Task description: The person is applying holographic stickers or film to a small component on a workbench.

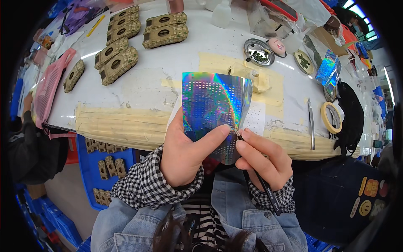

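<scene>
My left hand (182,153) is closed on a shiny rainbow-coloured sticker sheet (205,103), its thumb pressed on the front near the lower right. Rows of small rectangular marks run across the sheet, some of them bright. In my right hand (268,157) is a pair of black tweezers (266,189), gripped like a pen. Their tips touch or nearly touch the sheet beside my left thumb; whether a sticker is between them I cannot tell. Behind the sheet, a piece of white paper (256,115) with tiny dark marks is partly hidden.
Several camouflage-patterned model parts (119,65) with dark round holes stand at the far left; more lie in a blue tray (86,180) below the table. A metal dish (259,52) holds small dark green pieces. To the right are a masking tape roll (331,117) and a metal tool (311,124).
</scene>
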Demonstrator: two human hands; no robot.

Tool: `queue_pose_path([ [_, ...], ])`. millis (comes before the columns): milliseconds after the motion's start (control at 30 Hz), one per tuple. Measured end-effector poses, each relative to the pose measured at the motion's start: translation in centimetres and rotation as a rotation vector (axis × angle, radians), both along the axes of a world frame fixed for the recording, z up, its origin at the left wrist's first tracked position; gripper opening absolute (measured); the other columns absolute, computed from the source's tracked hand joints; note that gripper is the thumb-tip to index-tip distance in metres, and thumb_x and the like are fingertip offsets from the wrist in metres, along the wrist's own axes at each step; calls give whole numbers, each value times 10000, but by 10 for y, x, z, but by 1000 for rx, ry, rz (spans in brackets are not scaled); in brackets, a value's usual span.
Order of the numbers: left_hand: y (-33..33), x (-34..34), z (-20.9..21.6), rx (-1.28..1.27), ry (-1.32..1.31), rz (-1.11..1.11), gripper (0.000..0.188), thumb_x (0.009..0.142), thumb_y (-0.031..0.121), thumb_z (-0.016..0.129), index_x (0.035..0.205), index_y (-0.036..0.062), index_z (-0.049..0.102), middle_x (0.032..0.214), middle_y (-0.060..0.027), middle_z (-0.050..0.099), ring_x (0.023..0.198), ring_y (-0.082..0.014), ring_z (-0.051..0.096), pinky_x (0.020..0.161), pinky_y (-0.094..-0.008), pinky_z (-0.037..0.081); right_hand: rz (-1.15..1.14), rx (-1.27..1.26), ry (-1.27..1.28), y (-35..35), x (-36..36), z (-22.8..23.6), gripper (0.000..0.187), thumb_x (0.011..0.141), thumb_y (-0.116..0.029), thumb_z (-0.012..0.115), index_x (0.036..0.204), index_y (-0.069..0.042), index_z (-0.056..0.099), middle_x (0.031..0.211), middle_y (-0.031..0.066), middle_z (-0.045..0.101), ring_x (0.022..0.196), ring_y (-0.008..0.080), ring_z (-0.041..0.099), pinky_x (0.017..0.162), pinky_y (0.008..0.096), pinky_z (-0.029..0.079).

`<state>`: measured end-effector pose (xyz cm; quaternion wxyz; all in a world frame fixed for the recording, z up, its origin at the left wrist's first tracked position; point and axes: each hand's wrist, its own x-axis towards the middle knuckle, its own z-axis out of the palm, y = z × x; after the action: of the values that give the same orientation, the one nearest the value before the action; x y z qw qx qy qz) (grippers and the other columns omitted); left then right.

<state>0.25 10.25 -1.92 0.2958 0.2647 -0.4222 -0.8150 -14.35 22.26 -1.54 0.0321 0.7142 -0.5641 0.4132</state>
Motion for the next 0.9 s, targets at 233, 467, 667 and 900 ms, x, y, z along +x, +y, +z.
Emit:
queue_pose_path([
  [233, -1, 0, 1, 15, -14, -17, 401, 883, -10, 671, 1251, -3, 511, 1117, -66, 643, 997, -126, 618, 892, -295, 503, 14, 1, 24, -1, -1, 1, 368, 768, -85, 799, 1097, 38, 688, 1128, 226, 647, 977, 328, 691, 853, 383, 594],
  [467, 0, 0, 0, 20, -4, -2, 407, 880, -18, 669, 1254, -5, 507, 1116, -68, 644, 995, -125, 621, 893, -294, 504, 5, 15, 19, -1, 0, 2, 365, 755, -57, 801, 1088, 42, 692, 1127, 225, 649, 984, 332, 690, 850, 378, 594],
  [667, 0, 0, 0, 37, 0, -6, 407, 879, -20, 669, 1253, -3, 509, 1110, -67, 647, 993, -125, 622, 894, -294, 504, 12, -19, 43, -2, -1, 0, 351, 759, -60, 798, 1078, 43, 694, 1112, 220, 654, 980, 326, 693, 853, 379, 596],
  [900, -1, 1, -1, 10, -13, -10, 411, 876, -17, 673, 1253, -2, 510, 1112, -61, 641, 994, -122, 616, 897, -290, 499, 16, -15, 42, -3, -1, 2, 318, 786, -72, 781, 1068, 48, 694, 1098, 209, 659, 978, 317, 696, 858, 389, 599],
])
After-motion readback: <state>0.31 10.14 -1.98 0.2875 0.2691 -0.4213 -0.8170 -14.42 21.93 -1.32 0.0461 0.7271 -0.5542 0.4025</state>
